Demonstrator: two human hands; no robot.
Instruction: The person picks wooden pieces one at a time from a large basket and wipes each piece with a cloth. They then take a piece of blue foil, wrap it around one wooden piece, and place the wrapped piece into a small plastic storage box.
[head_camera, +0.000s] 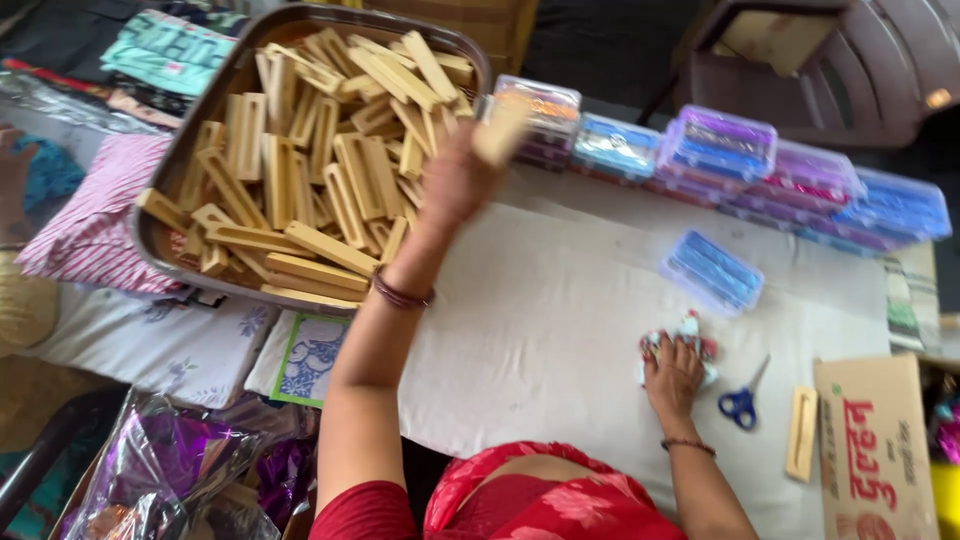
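Looking down from head height, a person in a red patterned top works at a table spread with a pale cloth (540, 320). Their left hand (462, 180) is raised above the table, blurred by motion, with its fingers closed around one tan wooden block (500, 132) held beside the edge of a large metal tray (160, 180). That tray sits at the upper left of the table and is heaped with many more tan slotted wooden pieces (320, 160) lying in all directions. Their right hand (673, 372) presses flat, fingers spread, on a small white and red object (690, 328) lying on the cloth; what it is cannot be told. Just beside that hand on its right lie blue-handled scissors (742, 403), then a single wooden piece (801, 433), then a brown cardboard box (875, 450). One small clear plastic case (712, 270) with blue contents lies alone on the cloth, and a row of similar cases (760, 165) with purple, pink and blue contents lines the far edge.
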